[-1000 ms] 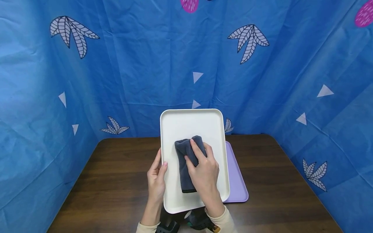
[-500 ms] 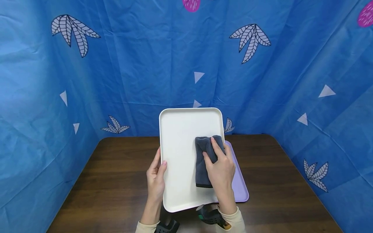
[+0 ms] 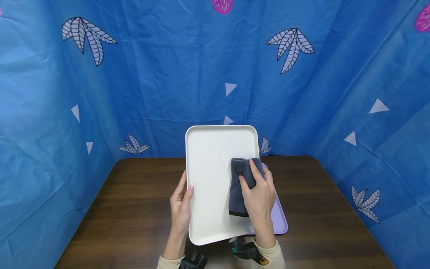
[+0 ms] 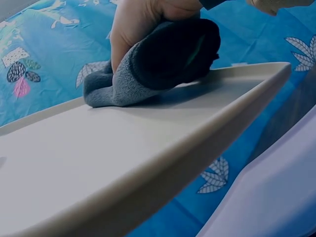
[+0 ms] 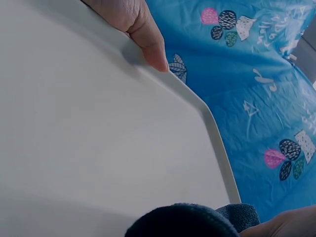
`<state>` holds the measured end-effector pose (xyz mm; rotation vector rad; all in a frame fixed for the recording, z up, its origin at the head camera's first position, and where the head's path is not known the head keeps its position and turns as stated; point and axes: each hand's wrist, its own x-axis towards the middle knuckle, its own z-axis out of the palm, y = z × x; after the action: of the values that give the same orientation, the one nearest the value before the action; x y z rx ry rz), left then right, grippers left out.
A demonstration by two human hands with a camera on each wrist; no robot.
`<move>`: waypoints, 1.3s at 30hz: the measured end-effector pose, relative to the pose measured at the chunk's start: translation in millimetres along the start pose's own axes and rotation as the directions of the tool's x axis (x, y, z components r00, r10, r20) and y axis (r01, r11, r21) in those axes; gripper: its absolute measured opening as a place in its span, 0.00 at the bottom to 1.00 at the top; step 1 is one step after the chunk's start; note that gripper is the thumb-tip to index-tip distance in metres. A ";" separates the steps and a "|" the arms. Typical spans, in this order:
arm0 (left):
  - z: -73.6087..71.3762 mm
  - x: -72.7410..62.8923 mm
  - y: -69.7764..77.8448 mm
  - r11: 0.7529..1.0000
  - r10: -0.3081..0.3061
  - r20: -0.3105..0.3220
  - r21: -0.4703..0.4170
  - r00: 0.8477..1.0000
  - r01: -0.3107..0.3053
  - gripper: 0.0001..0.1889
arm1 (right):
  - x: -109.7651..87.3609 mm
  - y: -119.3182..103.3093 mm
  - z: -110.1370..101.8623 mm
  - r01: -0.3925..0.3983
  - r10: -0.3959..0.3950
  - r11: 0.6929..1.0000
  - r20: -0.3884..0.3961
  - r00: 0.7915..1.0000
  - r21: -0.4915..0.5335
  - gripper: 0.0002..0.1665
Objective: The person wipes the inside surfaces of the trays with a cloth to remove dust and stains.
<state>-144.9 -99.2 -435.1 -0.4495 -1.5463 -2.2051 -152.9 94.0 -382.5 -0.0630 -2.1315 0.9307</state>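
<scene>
Sleeves (image 3: 268,258) of pale cream lay nearest, at six o'clock in the head view, with black devices (image 3: 246,250) beside both wrists. Beyond the cuffs, the left hand (image 3: 180,211) stood at eight o'clock from the middle of the white tray (image 3: 209,179) and gripped it by a long side: the thumb lay over the rim while the fingers passed behind the outer edge. The right hand (image 3: 260,198) was between three and four o'clock from that same middle and grasped a dark grey cloth (image 3: 237,198), thumb and index finger pinching a fold. That cloth touched the tray's inner face at three o'clock, its top corner overlapping the rim in the head view, its black hem at its six o'clock end. In the left wrist view it showed as a thick, folded bundle on the pale surface. The white tray itself was raised and tilted, one short side at twelve o'clock. Past it, at four o'clock, a purple tray (image 3: 279,218) rested on the brown wooden table (image 3: 134,213), partly hidden by the white tray and the right hand. Tabletop spread out to nine and three o'clock. Farthest off, a creased blue curtain (image 3: 161,74) hung from ten round through twelve to two o'clock, printed with pale leaves (image 3: 289,56), triangles (image 3: 230,88) and pink shapes (image 3: 223,5).
</scene>
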 end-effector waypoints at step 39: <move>8.8 -2.1 -0.9 0.998 -0.069 -0.012 0.007 0.998 0.069 0.27 | -30.2 -60.5 23.6 0.260 -0.266 0.963 0.099 0.959 0.068 0.35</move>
<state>-143.2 -90.4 -433.9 -0.3861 -1.5852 -2.2490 -133.2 25.7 -373.3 0.2988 -2.1458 0.8484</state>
